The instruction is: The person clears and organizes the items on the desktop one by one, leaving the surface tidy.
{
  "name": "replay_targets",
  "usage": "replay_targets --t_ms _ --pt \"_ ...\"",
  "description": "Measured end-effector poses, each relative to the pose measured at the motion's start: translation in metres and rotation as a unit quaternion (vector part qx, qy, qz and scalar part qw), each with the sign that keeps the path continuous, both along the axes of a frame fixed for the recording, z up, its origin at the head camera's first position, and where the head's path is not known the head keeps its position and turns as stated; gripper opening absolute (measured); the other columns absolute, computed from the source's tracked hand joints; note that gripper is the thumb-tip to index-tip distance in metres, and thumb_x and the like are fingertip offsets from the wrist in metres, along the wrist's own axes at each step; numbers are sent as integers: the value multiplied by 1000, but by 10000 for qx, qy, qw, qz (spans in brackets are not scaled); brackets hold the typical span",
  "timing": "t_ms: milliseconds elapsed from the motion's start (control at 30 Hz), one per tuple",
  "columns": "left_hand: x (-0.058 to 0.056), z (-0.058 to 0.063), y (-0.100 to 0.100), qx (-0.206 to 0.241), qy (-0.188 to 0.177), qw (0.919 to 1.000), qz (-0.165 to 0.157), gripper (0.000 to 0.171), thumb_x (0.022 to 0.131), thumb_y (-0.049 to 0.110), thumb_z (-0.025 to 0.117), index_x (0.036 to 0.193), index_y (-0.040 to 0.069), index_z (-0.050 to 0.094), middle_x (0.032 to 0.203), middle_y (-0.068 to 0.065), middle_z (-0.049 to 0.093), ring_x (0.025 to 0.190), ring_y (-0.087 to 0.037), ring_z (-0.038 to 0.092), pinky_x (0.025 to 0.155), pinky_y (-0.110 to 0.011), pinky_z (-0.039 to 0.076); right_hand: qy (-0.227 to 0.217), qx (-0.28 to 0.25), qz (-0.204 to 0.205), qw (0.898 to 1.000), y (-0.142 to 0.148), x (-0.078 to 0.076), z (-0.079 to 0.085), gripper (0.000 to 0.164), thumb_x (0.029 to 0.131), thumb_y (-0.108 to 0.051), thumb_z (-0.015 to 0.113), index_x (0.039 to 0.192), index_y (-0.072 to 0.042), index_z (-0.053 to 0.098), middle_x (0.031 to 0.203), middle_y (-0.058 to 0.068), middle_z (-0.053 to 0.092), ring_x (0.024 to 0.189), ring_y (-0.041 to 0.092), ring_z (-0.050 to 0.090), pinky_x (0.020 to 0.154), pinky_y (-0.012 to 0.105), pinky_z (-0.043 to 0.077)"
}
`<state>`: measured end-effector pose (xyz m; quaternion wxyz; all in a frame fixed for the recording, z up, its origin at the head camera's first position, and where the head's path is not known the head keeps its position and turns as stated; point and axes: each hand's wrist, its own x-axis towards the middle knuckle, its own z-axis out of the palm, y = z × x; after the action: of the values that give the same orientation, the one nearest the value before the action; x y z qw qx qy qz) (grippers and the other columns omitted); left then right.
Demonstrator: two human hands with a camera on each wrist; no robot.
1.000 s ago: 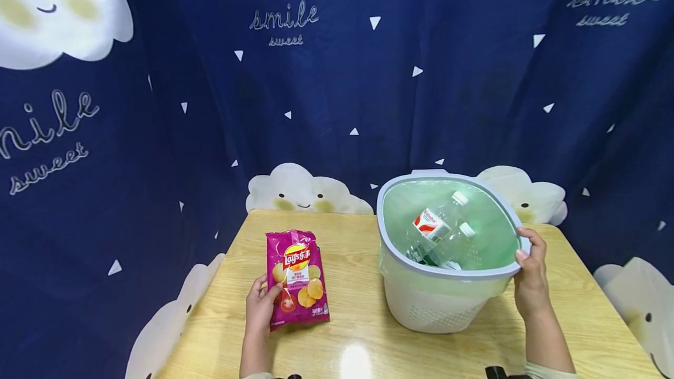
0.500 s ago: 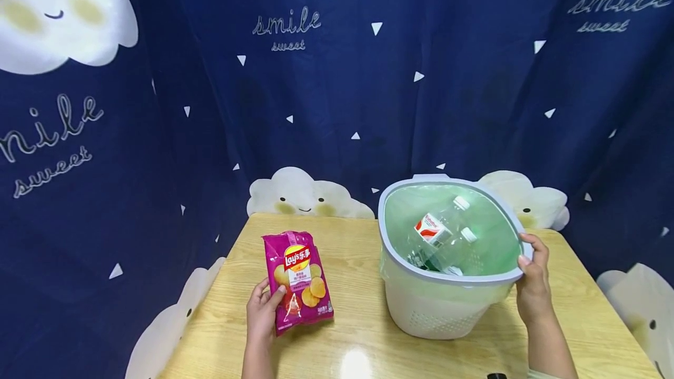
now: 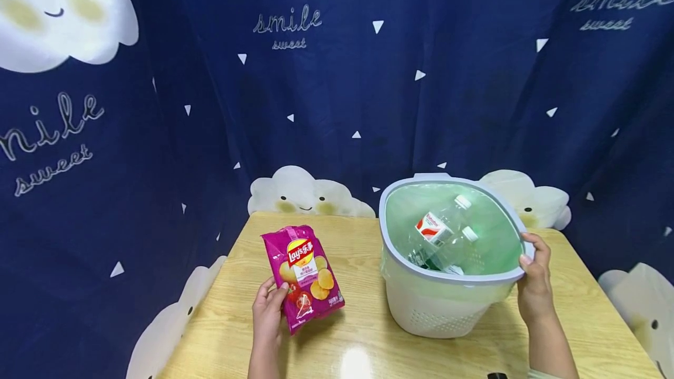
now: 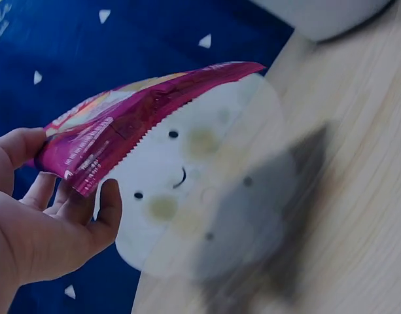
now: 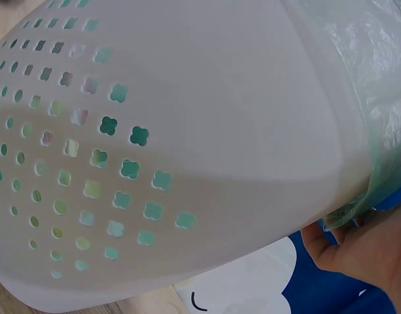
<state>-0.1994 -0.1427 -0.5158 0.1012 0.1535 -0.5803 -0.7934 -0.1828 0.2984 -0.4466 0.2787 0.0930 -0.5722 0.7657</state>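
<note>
A purple Lay's chip bag (image 3: 305, 276) is pinched along its left edge by my left hand (image 3: 270, 314), thumb on the front. In the left wrist view the chip bag (image 4: 148, 118) is tilted and held up off the table, with a shadow below. My right hand (image 3: 536, 279) grips the right rim of a white trash basket (image 3: 432, 309) with a lavender rim. A green plastic liner (image 3: 405, 203) lines it. Inside lie clear plastic bottles (image 3: 444, 235) with white caps. In the right wrist view the perforated basket wall (image 5: 239, 111) fills most of the picture.
Both hands are over a light wooden table (image 3: 347, 285). Behind it hangs a dark blue curtain (image 3: 326, 86) printed with clouds and triangles. A bright reflection shows near the table's front.
My left hand has shifted slightly right with the chip bag, which has turned so its top leans left. The right hand keeps its grip on the basket, which stays put.
</note>
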Motion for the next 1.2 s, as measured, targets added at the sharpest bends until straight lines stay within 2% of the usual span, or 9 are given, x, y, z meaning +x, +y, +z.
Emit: replay_targets --t_ms 300,400,500,533,600,733,767,933,1200 --pt "-1 10 24 140 265 9995 41 35 90 14 61 120 0 50 90 -7 63 76 -16 62 65 -29 52 -108 53 -52 9999 0 1 1 36 89 -15 37 125 -19 41 124 7 34 100 18 40 79 22 35" --pt "-1 16 33 291 467 9985 48 34 90 14 62 119 0 51 93 -8 62 80 -17 61 69 -30 51 -102 73 -49 9999 0 1 1 37 89 -15 37 126 -18 41 125 7 33 101 18 39 80 23 34" --pt "-1 22 41 398 834 9957 82 32 90 15 63 117 2 53 96 -8 62 83 -17 61 72 -31 51 -62 78 -29 9999 0 0 2 37 90 -16 37 127 -18 40 126 7 33 102 18 39 80 22 33" --pt "-8 11 41 543 1191 9914 8 30 89 15 63 116 3 54 96 -8 62 84 -17 61 73 -31 51 -45 69 -22 10000 0 0 2 37 90 -16 37 127 -17 40 125 7 33 102 18 39 80 22 33" --pt "-8 16 45 576 1435 9880 9 29 89 15 63 115 5 55 97 -8 62 84 -17 60 73 -31 51 -25 24 -15 10000 0 -1 2 37 89 -15 37 126 -17 41 124 7 34 101 18 39 80 22 34" --pt "-8 28 50 684 1573 9852 -12 30 90 13 62 117 3 54 99 -11 60 85 -19 60 74 -31 51 2 -57 -21 10000 -1 -1 2 36 89 -15 38 125 -18 42 122 7 35 100 17 40 80 21 34" --pt "-1 44 54 609 1308 9895 77 32 90 13 61 118 2 52 100 -12 60 85 -19 60 74 -32 51 21 -82 -17 10000 -1 -1 2 36 89 -15 39 125 -17 43 122 7 35 100 17 40 80 21 34" --pt "-2 61 58 750 1112 9910 1 32 91 10 59 120 1 50 104 -13 59 88 -20 60 76 -31 51 -3 -125 -62 9999 -2 -1 3 36 88 -14 39 124 -17 43 121 8 35 100 17 40 79 21 34" --pt "-7 84 65 857 1512 9846 -179 31 90 8 59 120 1 50 103 -13 58 90 -21 59 78 -34 50 -62 -91 -50 9999 -2 0 3 36 89 -15 39 124 -18 43 123 8 34 100 17 39 78 22 35"
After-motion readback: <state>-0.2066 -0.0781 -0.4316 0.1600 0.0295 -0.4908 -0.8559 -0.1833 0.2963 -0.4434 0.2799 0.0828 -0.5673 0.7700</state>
